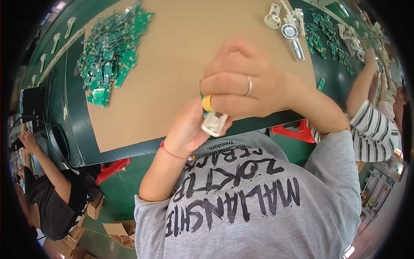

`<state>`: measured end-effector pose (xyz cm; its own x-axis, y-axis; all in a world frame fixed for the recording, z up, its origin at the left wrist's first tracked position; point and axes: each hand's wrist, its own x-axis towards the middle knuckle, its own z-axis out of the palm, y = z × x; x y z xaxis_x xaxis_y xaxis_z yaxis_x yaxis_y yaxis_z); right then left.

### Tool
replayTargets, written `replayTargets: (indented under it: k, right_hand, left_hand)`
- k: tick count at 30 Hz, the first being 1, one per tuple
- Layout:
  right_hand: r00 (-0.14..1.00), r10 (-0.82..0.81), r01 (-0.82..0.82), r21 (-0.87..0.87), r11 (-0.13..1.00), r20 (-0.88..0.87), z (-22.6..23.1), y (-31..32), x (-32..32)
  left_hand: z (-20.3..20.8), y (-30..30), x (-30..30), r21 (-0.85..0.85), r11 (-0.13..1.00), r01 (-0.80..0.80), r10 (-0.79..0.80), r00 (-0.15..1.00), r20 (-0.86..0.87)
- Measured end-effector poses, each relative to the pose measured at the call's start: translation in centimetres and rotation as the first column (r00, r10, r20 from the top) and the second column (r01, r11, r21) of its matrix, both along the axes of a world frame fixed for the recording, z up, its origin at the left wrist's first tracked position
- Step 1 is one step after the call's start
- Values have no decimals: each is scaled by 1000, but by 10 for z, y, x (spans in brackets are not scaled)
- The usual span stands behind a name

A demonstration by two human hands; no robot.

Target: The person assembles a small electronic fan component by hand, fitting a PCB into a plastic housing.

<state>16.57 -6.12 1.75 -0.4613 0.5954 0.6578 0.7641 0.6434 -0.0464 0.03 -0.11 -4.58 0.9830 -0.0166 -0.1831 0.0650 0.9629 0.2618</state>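
In front of my chest, above the near edge of the work surface, my two hands meet. My left hand point(188, 125), a red band at its wrist, grips a small white plastic housing point(213, 124) with a rounded end and a dark opening. My right hand point(246, 84) lies over the upper part with its fingers curled, wearing a silver ring and a yellow finger cot point(207, 103). A sliver of green shows beside the fingers, probably a circuit board. The curled fingers hide the rest, so what the right hand pinches cannot be made out.
A heap of green circuit boards point(114, 49) covers the left of the brown cardboard sheet point(181, 47). White fan-like parts point(290, 31) lie at its far right corner. More boards point(332, 39) lie beyond. Co-workers' arms point(364, 84) show right and left point(45, 162).
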Motion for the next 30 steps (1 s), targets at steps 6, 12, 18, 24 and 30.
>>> replayTargets:
  k: [6,12,18,24,30]
  right_hand:
    - [939,-314,341,-267,902,137,6,-17,18]
    - [788,-540,-374,-927,-37,-297,12,-25,22]
    - [351,-685,-447,-757,476,-638,-1,-34,-6]
    - [594,-667,-86,-860,502,-449,-3,-36,-9]
    - [676,-589,32,-781,624,-443,-10,-33,-10]
  left_hand:
    - [13,4,15,364,902,-231,310,934,-176]
    - [21,10,15,750,573,-332,492,871,10]
    - [18,8,15,801,411,-435,469,855,224]
    - [23,5,14,848,359,-390,485,854,187]
    - [26,7,16,873,328,-361,489,856,170]
